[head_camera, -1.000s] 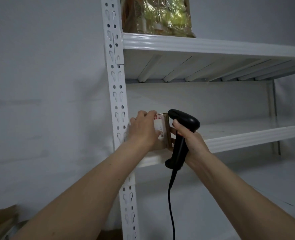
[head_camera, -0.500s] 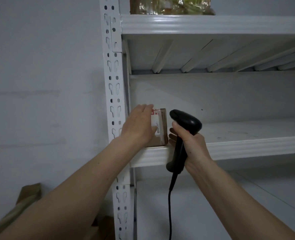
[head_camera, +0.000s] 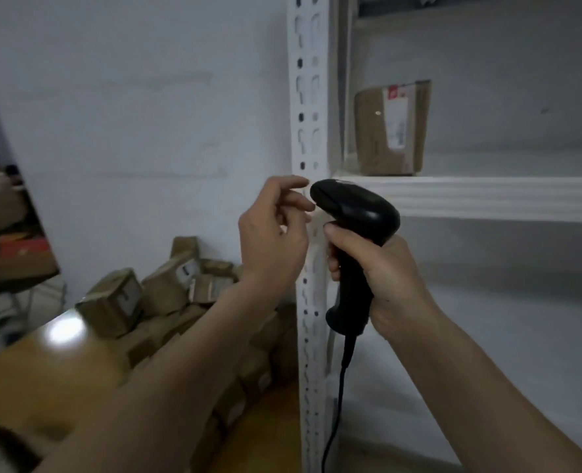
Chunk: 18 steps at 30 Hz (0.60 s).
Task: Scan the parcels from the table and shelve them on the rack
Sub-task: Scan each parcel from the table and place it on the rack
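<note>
My left hand's fingers hang loosely curled in front of the rack's upright, holding nothing, while the fingers of my right hand wrap around the handle of the black scanner, whose head points left toward my left hand. The white rack fills the right side, its perforated post running top to bottom and a shelf stretching right from just behind the scanner's head. Lower left, the yellow worktop carries a heap of brown parcels piled against the wall, reaching to the post. One brown parcel stands upright on the shelf, at its left end just beside the post, a white label with a red mark on its front face; both hands are below it and apart from it. The scanner's cable drops from the handle alongside the post.
</note>
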{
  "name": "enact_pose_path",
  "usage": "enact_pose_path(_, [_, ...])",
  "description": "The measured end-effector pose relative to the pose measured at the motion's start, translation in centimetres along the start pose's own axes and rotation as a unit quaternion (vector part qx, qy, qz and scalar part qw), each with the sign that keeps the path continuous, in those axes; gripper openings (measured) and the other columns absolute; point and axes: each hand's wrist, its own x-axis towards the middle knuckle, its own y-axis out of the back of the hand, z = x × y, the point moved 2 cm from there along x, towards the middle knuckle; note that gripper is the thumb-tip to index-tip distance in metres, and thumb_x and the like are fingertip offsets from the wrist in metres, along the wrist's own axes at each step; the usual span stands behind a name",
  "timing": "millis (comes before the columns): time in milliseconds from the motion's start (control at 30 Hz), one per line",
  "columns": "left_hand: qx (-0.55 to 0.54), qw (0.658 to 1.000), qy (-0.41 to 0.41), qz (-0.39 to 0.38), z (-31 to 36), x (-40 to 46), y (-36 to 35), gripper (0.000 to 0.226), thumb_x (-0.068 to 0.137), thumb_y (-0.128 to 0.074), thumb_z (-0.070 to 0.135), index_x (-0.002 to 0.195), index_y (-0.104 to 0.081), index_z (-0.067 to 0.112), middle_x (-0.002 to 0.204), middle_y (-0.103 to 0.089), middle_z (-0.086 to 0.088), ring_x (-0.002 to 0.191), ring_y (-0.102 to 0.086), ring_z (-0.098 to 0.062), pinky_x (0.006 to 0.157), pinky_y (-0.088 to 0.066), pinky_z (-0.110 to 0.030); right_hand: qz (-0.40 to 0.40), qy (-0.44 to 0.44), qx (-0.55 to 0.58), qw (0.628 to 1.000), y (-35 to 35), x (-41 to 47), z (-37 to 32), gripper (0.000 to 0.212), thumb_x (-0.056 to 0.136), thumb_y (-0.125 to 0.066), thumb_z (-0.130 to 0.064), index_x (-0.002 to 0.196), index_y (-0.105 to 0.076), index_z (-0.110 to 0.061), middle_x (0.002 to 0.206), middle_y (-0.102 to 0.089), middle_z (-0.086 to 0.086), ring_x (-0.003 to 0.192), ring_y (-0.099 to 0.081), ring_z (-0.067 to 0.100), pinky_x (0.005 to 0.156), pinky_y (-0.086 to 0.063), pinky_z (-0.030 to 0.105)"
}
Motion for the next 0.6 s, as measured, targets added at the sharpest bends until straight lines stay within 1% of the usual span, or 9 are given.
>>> enact_pose_path(67, [0.032, 0.999, 0.035, 0.021, -2.1, -2.0, 2.0, 0.033, 0.086, -0.043, -0.005, 0.104, -0.058, 0.019, 0.08, -0.065, 0.01, 0.072, -0.064, -0.01, 0.067, -0.053, -0.025, -0.022, -0.033, 0.003, 0.999, -0.9, -0.4, 2.3, 0.009, 0.085, -0.069, -0.01, 0.093, -0.069, -0.005, 0.065, -0.06, 0.008, 0.061, -0.057, 0.019, 0.062, -0.051, 0.029])
enact_pose_path(100, [0.047, 0.996, 0.069, 0.019, -3.1, -2.8, 3.0, 0.035, 0.087, -0.043, -0.006, 0.103, -0.058, 0.021, 0.079, -0.065, 0.01, 0.072, -0.064, -0.012, 0.066, -0.054, -0.025, -0.033, -0.045, 0.003, 0.998, -1.4, -0.6, 3.4, 0.008, 0.085, -0.069, -0.01, 0.092, -0.068, -0.006, 0.065, -0.06, 0.008, 0.061, -0.057, 0.02, 0.062, -0.051, 0.031])
enact_pose_path(200, [0.113, 0.976, 0.185, -0.035, -6.4, -5.1, 5.6, 0.032, 0.089, -0.048, -0.002, 0.1, -0.058, 0.026, 0.082, -0.068, 0.007, 0.078, -0.066, -0.017, 0.072, -0.056, -0.032, -0.053, -0.086, 0.001, 0.995, -3.2, -1.0, 6.7, 0.005, 0.085, -0.069, -0.012, 0.089, -0.068, -0.009, 0.064, -0.061, 0.006, 0.06, -0.057, 0.019, 0.063, -0.05, 0.032])
enact_pose_path(267, [0.153, 0.953, 0.251, -0.08, -8.9, -6.3, 7.4, 0.027, 0.091, -0.049, 0.003, 0.097, -0.06, 0.026, 0.087, -0.067, 0.005, 0.084, -0.064, -0.016, 0.076, -0.054, -0.03, -0.052, -0.12, -0.001, 0.991, -4.6, -1.1, 8.9, 0.006, 0.085, -0.07, -0.013, 0.086, -0.069, -0.008, 0.063, -0.062, 0.005, 0.058, -0.057, 0.018, 0.062, -0.049, 0.03])
enact_pose_path(333, [0.19, 0.928, 0.295, -0.124, -11.8, -7.4, 9.4, 0.024, 0.093, -0.05, 0.007, 0.092, -0.06, 0.029, 0.092, -0.066, 0.004, 0.088, -0.062, -0.016, 0.077, -0.052, -0.03, -0.045, -0.154, -0.006, 0.987, -5.9, -1.1, 11.1, 0.007, 0.084, -0.071, -0.012, 0.08, -0.068, -0.006, 0.061, -0.061, 0.005, 0.056, -0.056, 0.017, 0.059, -0.048, 0.028])
enact_pose_path(367, [0.21, 0.914, 0.315, -0.147, -13.4, -8.0, 10.5, 0.021, 0.093, -0.051, 0.011, 0.094, -0.06, 0.029, 0.095, -0.066, 0.003, 0.089, -0.061, -0.017, 0.076, -0.051, -0.031, -0.041, -0.171, -0.009, 0.984, -6.6, -1.1, 12.2, 0.009, 0.084, -0.071, -0.012, 0.078, -0.067, -0.006, 0.061, -0.06, 0.006, 0.055, -0.055, 0.017, 0.057, -0.047, 0.027])
enact_pose_path(400, [0.233, 0.898, 0.333, -0.171, -15.1, -8.6, 11.7, 0.017, 0.094, -0.052, 0.014, 0.098, -0.062, 0.027, 0.097, -0.066, 0.002, 0.091, -0.061, -0.017, 0.074, -0.05, -0.031, -0.036, -0.187, -0.01, 0.982, -7.3, -1.0, 13.4, 0.01, 0.084, -0.07, -0.011, 0.077, -0.067, -0.005, 0.061, -0.059, 0.007, 0.054, -0.054, 0.017, 0.054, -0.047, 0.025])
enact_pose_path(467, [0.278, 0.864, 0.362, -0.213, -18.3, -9.8, 14.0, 0.019, 0.095, -0.053, 0.016, 0.109, -0.064, 0.021, 0.103, -0.065, 0.002, 0.092, -0.059, -0.016, 0.071, -0.045, -0.027, -0.021, -0.217, -0.005, 0.976, -8.7, -0.7, 15.7, 0.012, 0.084, -0.07, -0.009, 0.074, -0.066, -0.006, 0.059, -0.057, 0.006, 0.052, -0.052, 0.017, 0.05, -0.045, 0.023])
enact_pose_path(600, [0.297, 0.806, 0.435, -0.27, -23.5, -11.9, 18.8, 0.029, 0.095, -0.055, 0.017, 0.124, -0.057, 0.014, 0.116, -0.061, -0.004, 0.084, -0.055, -0.012, 0.061, -0.041, -0.02, 0.02, -0.282, -0.004, 0.959, -11.1, 0.1, 20.7, 0.01, 0.084, -0.071, -0.009, 0.078, -0.065, -0.005, 0.059, -0.055, 0.006, 0.053, -0.051, 0.017, 0.054, -0.043, 0.028])
